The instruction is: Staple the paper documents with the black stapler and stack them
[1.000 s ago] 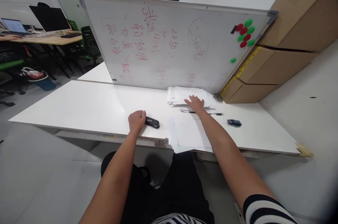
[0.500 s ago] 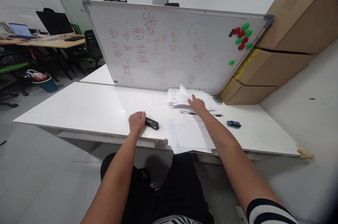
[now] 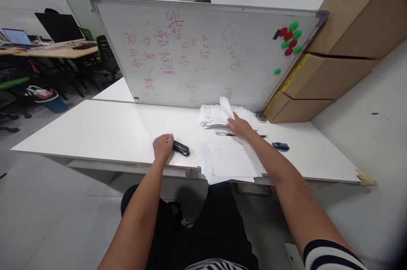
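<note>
My left hand (image 3: 163,147) is closed on the end of a black stapler (image 3: 181,148) lying on the white table (image 3: 95,130). My right hand (image 3: 239,126) pinches a sheet of paper (image 3: 226,107) and curls it up off a far stack of printed papers (image 3: 213,116) at the foot of the whiteboard. A second stack of white sheets (image 3: 232,162) lies at the table's near edge, under my right forearm. A black pen (image 3: 225,134) lies between the two stacks.
A large whiteboard (image 3: 203,49) with red writing and red and green magnets leans behind the papers. Cardboard boxes (image 3: 343,49) stand at the right. A small dark object (image 3: 280,146) lies right of my arm. Desks with monitors and chairs (image 3: 47,49) fill the far left.
My right hand went from lying flat on the far stack to pinching its top sheet and lifting it, so the sheet now curls upward. The left hand stayed on the stapler.
</note>
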Demonstrator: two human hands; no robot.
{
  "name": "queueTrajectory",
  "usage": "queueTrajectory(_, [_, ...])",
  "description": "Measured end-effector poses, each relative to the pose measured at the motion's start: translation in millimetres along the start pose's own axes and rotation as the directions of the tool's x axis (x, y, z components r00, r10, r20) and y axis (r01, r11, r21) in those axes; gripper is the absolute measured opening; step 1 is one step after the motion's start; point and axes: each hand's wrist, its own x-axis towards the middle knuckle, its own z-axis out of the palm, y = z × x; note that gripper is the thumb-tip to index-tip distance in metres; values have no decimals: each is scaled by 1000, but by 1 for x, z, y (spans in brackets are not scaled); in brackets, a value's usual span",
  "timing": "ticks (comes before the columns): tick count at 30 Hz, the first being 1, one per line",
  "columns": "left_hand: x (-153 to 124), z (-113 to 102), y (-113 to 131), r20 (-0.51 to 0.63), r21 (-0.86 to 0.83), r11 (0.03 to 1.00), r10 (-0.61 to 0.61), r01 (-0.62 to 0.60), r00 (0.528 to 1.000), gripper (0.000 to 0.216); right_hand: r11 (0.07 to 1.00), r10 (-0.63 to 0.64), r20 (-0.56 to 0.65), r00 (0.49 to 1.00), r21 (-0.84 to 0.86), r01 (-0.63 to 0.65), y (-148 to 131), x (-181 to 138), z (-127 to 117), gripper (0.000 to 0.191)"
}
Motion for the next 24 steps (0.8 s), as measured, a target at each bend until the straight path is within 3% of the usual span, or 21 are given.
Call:
queueTrajectory(4, [0, 2, -2, -4, -7, 1000, 6, -6, 1000, 45, 998, -36, 113, 993, 63, 29, 14, 2, -3, 51])
queueTrajectory(11, [1, 3, -3, -3, 1, 1000, 10, -10, 1000, 45, 996, -59, 121, 991, 73, 51, 20, 1, -10, 46])
queueTrajectory(19, [-1, 4, -3, 2, 1, 1000, -10, 10, 1000, 45, 998, 56, -35, 998, 3, -56, 4, -14, -22, 44])
queueTrajectory(22, [1, 5, -4, 5, -2, 1000, -8, 8, 1000, 48, 1000, 10, -164, 986, -2, -11, -14, -38, -33, 48])
queueTrajectory(24, [4, 4, -5, 18, -7, 1000, -12, 12, 1000, 50, 997, -72, -299, 951, 9, 79, -33, -65, -41, 48])
